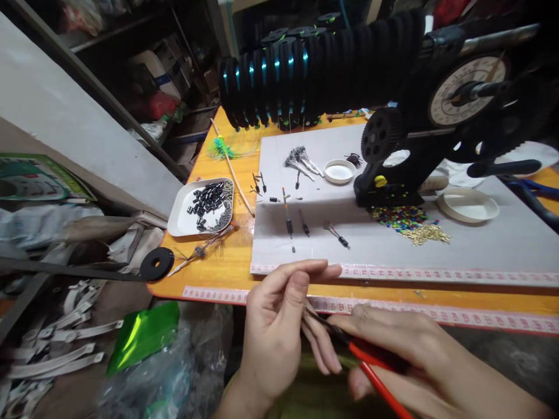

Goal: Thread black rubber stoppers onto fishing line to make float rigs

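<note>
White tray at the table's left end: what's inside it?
The white tray holds a pile of small shiny black pieces, with small grey pieces on its right side. Whatever lies beneath them is covered.

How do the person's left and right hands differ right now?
The right hand grips the red-handled pliers, while the left hand curls by their dark tip, and whatever it may hold is hidden. The left hand shows its thumb pointing up; the right hand reaches in from the side with its back showing. Both hands are bare and close together at the near edge of the table.
</note>
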The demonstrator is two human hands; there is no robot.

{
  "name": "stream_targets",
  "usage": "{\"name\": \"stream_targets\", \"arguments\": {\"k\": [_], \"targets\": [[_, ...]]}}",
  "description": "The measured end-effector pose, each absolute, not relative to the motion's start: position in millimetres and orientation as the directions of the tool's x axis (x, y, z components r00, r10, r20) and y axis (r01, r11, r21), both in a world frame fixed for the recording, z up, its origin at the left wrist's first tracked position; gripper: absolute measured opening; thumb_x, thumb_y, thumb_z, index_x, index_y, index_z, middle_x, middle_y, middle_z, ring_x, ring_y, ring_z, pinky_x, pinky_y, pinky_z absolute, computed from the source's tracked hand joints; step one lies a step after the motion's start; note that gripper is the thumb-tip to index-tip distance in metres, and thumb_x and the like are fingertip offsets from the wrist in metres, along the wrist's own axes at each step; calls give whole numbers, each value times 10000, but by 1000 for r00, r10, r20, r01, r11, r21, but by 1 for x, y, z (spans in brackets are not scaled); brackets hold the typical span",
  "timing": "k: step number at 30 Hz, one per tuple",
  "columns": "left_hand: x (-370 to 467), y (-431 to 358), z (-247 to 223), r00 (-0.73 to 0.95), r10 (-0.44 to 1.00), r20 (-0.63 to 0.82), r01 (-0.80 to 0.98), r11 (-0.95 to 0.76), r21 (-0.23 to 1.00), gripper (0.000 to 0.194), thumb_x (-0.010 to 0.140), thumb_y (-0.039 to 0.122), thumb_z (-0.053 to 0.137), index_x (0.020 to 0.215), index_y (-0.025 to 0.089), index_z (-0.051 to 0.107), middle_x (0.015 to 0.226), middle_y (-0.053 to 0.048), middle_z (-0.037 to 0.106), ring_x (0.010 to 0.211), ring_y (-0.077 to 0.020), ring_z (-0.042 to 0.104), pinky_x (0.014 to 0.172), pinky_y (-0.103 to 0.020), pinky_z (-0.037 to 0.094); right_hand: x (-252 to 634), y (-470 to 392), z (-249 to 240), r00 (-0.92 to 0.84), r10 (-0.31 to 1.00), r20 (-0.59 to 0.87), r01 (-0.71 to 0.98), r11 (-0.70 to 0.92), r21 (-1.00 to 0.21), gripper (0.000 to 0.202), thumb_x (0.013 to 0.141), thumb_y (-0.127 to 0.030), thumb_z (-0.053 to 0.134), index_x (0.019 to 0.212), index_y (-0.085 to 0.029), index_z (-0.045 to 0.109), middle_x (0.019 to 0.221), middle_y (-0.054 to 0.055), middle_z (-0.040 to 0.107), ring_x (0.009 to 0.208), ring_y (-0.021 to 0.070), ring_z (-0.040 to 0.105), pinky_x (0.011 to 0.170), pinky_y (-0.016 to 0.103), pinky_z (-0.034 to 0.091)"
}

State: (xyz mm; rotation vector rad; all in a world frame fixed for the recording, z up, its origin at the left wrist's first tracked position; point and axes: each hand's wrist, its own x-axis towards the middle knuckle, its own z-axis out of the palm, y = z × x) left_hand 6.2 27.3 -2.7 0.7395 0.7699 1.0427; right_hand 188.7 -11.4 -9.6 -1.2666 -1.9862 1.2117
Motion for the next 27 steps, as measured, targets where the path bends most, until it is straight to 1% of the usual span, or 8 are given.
{"name": "stream_targets", "arguments": {"k": [3,8,12,14,17,20,23,27], "targets": [[6,28,-2,311,931,-193,-458,325,827,258,956,412,576,1041,213,716,1155,-115,764,370,-78,659,321,-99,478,189,-10,-7,-427,903,-40,428,163,-889,388,839,-364,748,1223,-339,701,937,34,770,817,218,731,728,282,595],[5,29,0,295,930,-221,-420,334,844,261,953,406,582,1038,204,723,1143,-127,765,366,-77,655,321,-97,471,189,-3,2,-484,871,-82,443,163,-882,182,878,-334,707,1058,-344,731,960,4,758,827,198,720,681,248,564],[5,30,2,296,929,-223,-405,334,851,258,956,406,577,1034,207,721,1145,-122,765,365,-73,653,321,-94,469,191,2,7,-539,829,-148,469,149,-870,140,932,-341,628,1060,-367,680,891,-19,749,739,165,701,681,242,540],[5,30,2,302,926,-224,-400,337,852,264,957,408,574,1032,200,719,1147,-127,763,362,-72,651,319,-95,469,193,4,11,-544,823,-161,487,154,-859,130,935,-310,611,1038,-365,669,859,-26,748,713,162,694,684,243,533],[4,31,1,322,919,-226,-404,349,846,269,957,409,575,1034,194,716,1126,-124,770,358,-75,650,314,-96,468,193,7,20,-549,822,-155,497,172,-851,169,918,-228,593,1006,-352,667,848,-37,756,718,161,695,718,232,533],[2,32,0,352,911,-214,-421,358,834,260,963,401,570,1050,198,709,1123,-112,774,371,-84,662,317,-96,475,192,12,32,-552,816,-170,468,135,-873,235,882,-174,600,983,-368,686,816,-64,755,716,154,683,755,212,532],[2,32,0,378,905,-194,-436,358,826,252,977,388,550,1059,206,704,1132,-96,774,386,-86,674,323,-93,483,191,17,39,-544,818,-187,471,114,-875,244,858,-169,597,931,-374,708,887,-70,766,777,157,693,750,205,533],[2,33,-1,393,904,-169,-462,353,814,262,1001,361,513,1064,195,705,1107,-85,784,382,-75,669,330,-82,484,193,19,37,-538,817,-206,545,151,-825,172,881,-241,604,896,-360,727,948,-46,769,878,183,701,777,238,535]]}}
